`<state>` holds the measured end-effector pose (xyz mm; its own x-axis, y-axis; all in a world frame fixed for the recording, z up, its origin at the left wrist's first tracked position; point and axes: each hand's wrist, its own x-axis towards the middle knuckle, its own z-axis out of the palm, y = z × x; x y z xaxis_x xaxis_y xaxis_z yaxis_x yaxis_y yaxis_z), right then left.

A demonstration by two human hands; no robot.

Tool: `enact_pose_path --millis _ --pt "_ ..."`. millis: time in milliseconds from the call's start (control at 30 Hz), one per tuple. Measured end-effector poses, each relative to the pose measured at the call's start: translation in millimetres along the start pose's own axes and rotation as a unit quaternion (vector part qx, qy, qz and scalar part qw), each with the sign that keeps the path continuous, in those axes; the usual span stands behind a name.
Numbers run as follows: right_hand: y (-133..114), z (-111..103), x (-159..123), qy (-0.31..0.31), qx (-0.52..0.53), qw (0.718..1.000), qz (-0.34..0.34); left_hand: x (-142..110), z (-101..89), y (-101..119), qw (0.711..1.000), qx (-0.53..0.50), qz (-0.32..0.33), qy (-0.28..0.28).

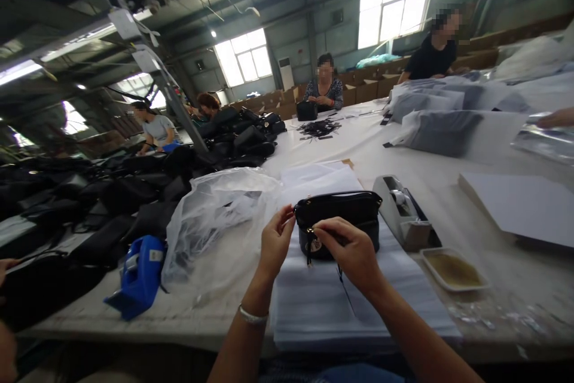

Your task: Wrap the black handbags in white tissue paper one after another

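The right hand (356,248) hides part of the front of the bag (341,208); whether its fingertips grip the gold ring (310,230) or only touch it cannot be told. The left hand's (277,239) contact at the bag's end is unclear. Print on the tag (316,245) is too small to read. Both forearms run off the bottom, past the table's near edge. Toward the table's left side, the heap (134,195) blurs together. The picture's right edge cuts off another person's hand (558,118) and the white sheet (529,204).

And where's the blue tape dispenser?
In the head view, the blue tape dispenser sits at lower left on the table, just left of the clear plastic bag.
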<state>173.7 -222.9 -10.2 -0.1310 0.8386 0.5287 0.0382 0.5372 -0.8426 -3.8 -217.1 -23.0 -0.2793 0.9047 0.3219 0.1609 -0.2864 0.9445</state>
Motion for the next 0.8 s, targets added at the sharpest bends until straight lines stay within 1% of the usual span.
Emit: enact_pose_path --millis 67,167,233,300,433,533,667,733,800 --pt "8 6 10 0.006 0.001 1.000 0.001 4 6.5 -5 0.999 -0.030 -0.007 -0.025" --pt "17 9 17 0.022 -0.011 1.000 0.001 -5 11.5 -7 1.000 -0.011 -0.005 -0.011" --pt "21 6 17 0.025 -0.018 1.000 -0.001 -14 11.9 -7 1.000 0.014 0.003 0.001" --pt "24 1 15 0.015 -0.017 1.000 -0.003 -22 11.1 -7 0.999 0.037 0.018 0.005" --pt "29 -8 12 -0.005 -0.004 1.000 0.006 -32 6.7 -8 0.995 0.081 0.055 -0.013" --pt "33 -12 10 -0.024 0.002 1.000 0.010 -31 0.7 -9 0.993 0.085 0.065 -0.049" --pt "36 -15 9 -0.038 0.009 0.999 0.011 -24 -5.3 -9 0.990 0.076 0.077 -0.092" --pt "35 -15 9 -0.039 0.008 0.999 0.019 -20 -3.7 -7 0.990 0.075 0.074 -0.093" --pt "36 -15 10 -0.037 -0.004 0.999 0.020 -19 1.4 -5 0.994 0.061 0.049 -0.073"
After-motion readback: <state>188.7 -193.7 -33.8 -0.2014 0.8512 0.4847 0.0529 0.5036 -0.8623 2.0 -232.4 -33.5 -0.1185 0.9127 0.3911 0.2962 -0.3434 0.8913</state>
